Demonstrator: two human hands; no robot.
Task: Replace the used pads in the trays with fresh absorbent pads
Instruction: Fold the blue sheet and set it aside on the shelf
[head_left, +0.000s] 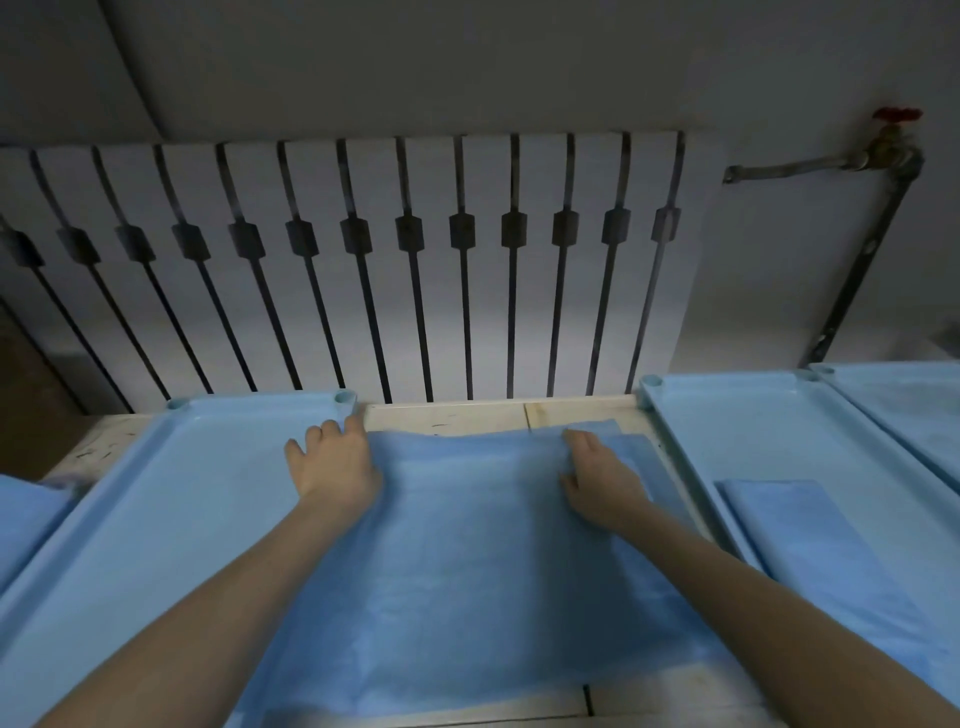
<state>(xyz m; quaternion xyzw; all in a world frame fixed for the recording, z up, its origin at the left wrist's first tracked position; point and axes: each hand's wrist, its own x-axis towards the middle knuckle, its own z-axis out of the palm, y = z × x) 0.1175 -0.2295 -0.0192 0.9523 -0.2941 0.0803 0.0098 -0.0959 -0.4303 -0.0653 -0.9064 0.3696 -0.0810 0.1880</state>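
A large blue absorbent pad (467, 561) lies spread on the wooden bench between two light blue trays, and its left part overlaps the left tray (156, 499). My left hand (332, 462) grips the pad's far left corner beside the tray's far right corner post. My right hand (597, 478) pinches the pad's far edge on the right. A second blue sheet (641, 452) shows under the pad's right side. In the right tray (727, 441) lies a folded blue pad (815, 551).
Another light blue tray (909, 405) stands at the far right, and more blue material (26, 514) lies at the far left. A white radiator (363, 270) rises right behind the bench, with a pipe and red valve (896, 117) on its right.
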